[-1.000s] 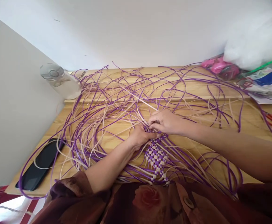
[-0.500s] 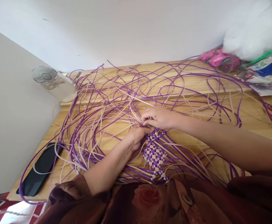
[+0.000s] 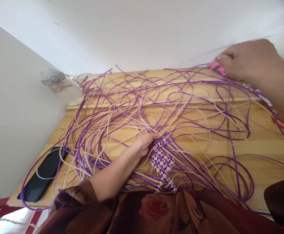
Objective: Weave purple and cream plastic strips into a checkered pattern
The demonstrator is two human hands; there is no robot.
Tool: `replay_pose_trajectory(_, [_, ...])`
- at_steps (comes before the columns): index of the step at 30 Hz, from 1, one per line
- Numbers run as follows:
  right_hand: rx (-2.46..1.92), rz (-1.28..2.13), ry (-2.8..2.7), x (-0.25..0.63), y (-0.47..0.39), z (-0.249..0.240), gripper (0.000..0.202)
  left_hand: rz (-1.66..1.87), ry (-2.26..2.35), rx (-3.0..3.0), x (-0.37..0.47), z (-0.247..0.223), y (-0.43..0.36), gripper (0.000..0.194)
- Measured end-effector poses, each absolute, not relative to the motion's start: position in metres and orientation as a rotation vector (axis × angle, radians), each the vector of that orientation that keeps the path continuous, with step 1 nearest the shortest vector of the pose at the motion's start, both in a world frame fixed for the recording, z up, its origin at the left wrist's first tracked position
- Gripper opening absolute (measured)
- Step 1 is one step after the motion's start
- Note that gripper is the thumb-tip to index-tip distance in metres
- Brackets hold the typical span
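Note:
A small checkered weave of purple and cream strands lies near the table's front edge, close to my body. My left hand pinches the weave's upper left corner, with thumb and fingers closed where cream and purple strands come out. My right hand is raised far to the upper right, blurred, its fingers curled together. A faint blurred line runs beside it, and what the fingers hold is hidden. Long loose purple and cream strands fan out from the weave over the table.
A black phone lies at the left on the wooden table. A clear container with a grey top stands at the back left. Pink material and orange-handled scissors show partly behind my right arm. A white wall rises behind.
My right hand has left the weave and swung up and to the right, past the strands. My left hand stays at the weave's corner. Strands at the right have shifted.

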State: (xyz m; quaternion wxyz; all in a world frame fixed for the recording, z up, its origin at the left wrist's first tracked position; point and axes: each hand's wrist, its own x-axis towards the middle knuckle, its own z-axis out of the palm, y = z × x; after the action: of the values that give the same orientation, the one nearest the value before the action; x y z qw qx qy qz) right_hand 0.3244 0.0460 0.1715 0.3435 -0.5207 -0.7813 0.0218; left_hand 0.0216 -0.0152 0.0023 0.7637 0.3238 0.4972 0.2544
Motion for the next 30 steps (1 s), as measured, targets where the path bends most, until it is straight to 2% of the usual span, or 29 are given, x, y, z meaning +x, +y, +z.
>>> replay_pose_trajectory(2, [-1.51,-0.173,-2.111,0.285,0.012,0.151,0.022,0.546,1.092,0.701,0.021,0.003,-0.015,0.02])
replay_pose_trajectory(5, [-1.119,0.048,-2.636,0.22,-0.039,0.097,0.016,0.553,1.084,0.718,0.021,0.004,-0.016,0.015])
replay_pose_trajectory(9, [-0.986,-0.061,-2.756,0.184,-0.06,0.048,0.013,0.581,1.05,0.771,0.022,0.002,-0.016,0.015])
replay_pose_trajectory(14, [-0.932,-0.139,-2.799,0.179,-0.058,0.047,0.015,0.597,1.047,0.773,0.023,0.0,-0.015,0.023])
replay_pose_trajectory(18, [-0.937,-0.126,-2.7,0.17,-0.08,0.048,0.019,0.598,1.047,0.735,0.023,0.0,-0.016,0.02])
replay_pose_trajectory(24, [-1.316,0.024,-2.232,0.175,-0.105,0.027,0.015,0.604,1.074,0.707,0.024,0.001,-0.014,0.025])
replay_pose_trajectory(30, [-1.222,-0.054,-2.29,0.166,-0.099,0.022,0.016,0.643,1.055,0.754,0.025,0.001,-0.018,0.024])
